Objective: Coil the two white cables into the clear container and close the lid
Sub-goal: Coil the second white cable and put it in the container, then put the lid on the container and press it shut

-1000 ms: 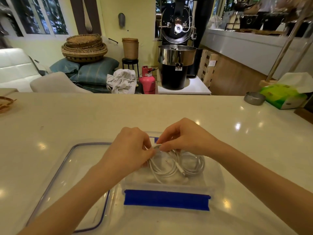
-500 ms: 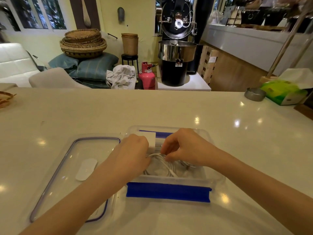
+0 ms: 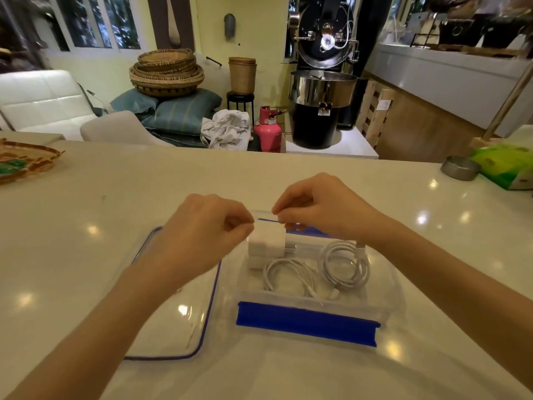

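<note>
The clear container (image 3: 386, 287), with blue tape on its front wall, stands on the counter in front of me. Two white cables lie coiled inside it, one coil (image 3: 288, 277) to the left and one coil (image 3: 346, 268) to the right. A white charger block (image 3: 266, 242) stands in its far left corner. My left hand (image 3: 202, 235) and my right hand (image 3: 320, 209) hover over the far rim with fingertips pinched together, right at the block's top corners. I see nothing held in either. The clear lid (image 3: 173, 321), edged in purple, lies flat to the left of the container.
A woven tray (image 3: 23, 163) sits at the counter's far left. At the far right are a grey metal dish (image 3: 460, 168) and a green tissue pack (image 3: 504, 166). Beyond the counter's far edge stand chairs, baskets and a coffee roaster.
Both hands have lifted out of the container and off the cables. The two coils now lie uncovered inside, beside the charger block.
</note>
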The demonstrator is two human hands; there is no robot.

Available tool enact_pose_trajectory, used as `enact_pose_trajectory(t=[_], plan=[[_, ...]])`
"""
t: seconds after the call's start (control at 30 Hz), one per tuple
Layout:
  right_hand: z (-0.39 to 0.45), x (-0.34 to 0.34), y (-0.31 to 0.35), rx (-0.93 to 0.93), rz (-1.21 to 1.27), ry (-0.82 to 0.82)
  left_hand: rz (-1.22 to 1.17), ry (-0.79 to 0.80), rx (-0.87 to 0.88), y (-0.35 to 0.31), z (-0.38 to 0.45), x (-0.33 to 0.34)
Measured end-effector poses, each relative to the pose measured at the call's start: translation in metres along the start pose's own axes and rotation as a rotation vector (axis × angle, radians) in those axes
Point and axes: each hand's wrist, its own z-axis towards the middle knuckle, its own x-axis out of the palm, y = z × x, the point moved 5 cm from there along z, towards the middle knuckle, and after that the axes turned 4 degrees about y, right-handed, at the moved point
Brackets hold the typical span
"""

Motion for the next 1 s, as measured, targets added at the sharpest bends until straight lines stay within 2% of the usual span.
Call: enact_pose_trajectory(t=[0.07,0.2,0.3,0.4,0.5,0.67,0.83,1.0], plan=[[0.017,0.005,0.010,-0.032,0.002,0.033,0.000,-0.083,0.002,0.016,-0.013,-0.013],[0.056,0.025,0.033,-0.117,-0.073,0.157,-0.020,-0.138,-0.101,0.055,-0.047,-0.020],[0.086,0.049,0.043,-0.147,-0.207,0.265,0.021,-0.195,-0.300,0.095,-0.071,-0.013],[0.113,0.076,0.038,-0.126,-0.370,0.342,0.062,-0.180,-0.553,0.131,-0.091,-0.004],[0.128,0.103,0.028,-0.089,-0.497,0.409,0.093,-0.148,-0.654,0.149,-0.104,0.003],[0.139,0.126,0.017,-0.077,-0.608,0.436,0.054,-0.166,-0.648,0.151,-0.109,0.005],[0.140,0.115,0.017,-0.026,-0.457,0.423,0.026,-0.195,-0.661,0.149,-0.104,0.003],[0.137,0.081,0.020,-0.063,-0.315,0.295,-0.093,-0.262,-0.649,0.145,-0.094,-0.010]])
